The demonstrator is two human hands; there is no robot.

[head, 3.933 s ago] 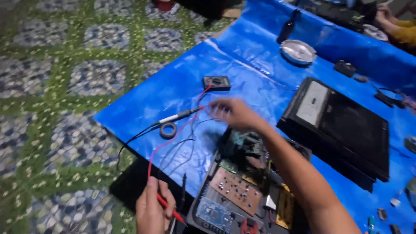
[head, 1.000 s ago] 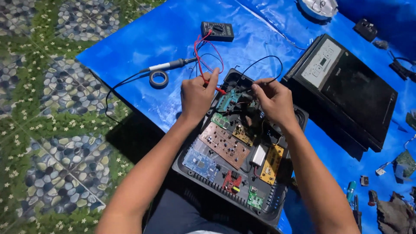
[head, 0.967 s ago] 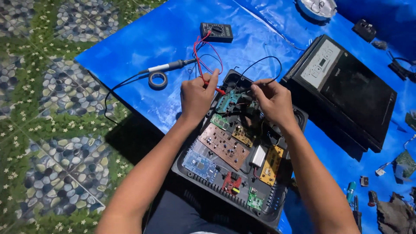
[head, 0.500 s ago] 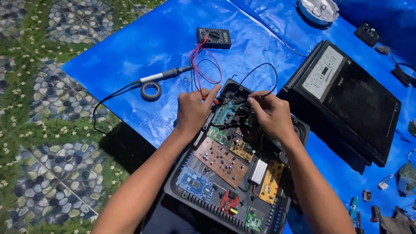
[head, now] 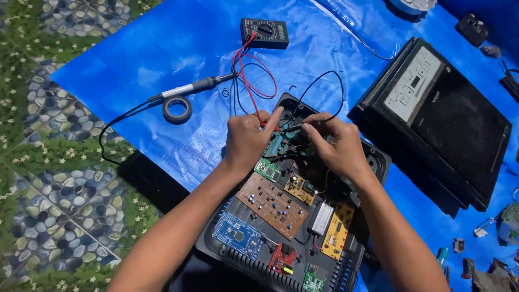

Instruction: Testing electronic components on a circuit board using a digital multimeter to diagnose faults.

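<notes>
**Now both hands work at the top of the open box**

Now the left hand [head: 247, 141] and the right hand [head: 334, 145] are close together over the far end of the black open box [head: 373, 162]. The left hand is curled shut on a red probe [head: 268, 125], with the pointer finger sticking out. The right hand pinches a black probe [head: 292, 128] between thumb and fingers. The two probe tips almost meet over the small green board [head: 282, 145] between the hands.

A red wire [head: 247, 81] and a black wire [head: 324, 81] run from the probes up to the black meter [head: 264, 33], which lies on the blue sheet [head: 151, 65]. Near it lie a soldering iron [head: 195, 86] and a ring of black tape [head: 177, 110], just beside each other.

Inside the box, nearer the person, sit a brown board [head: 272, 204], a blue board [head: 237, 234], a yellow board [head: 336, 231] and a small red board [head: 281, 258]. To the right lies the black lid with buttons [head: 432, 119].

Half a second ago the hands were in the same spot on the same probes. The view has slid a little, so the meter and the tape sit a bit more to the right and lower.
</notes>
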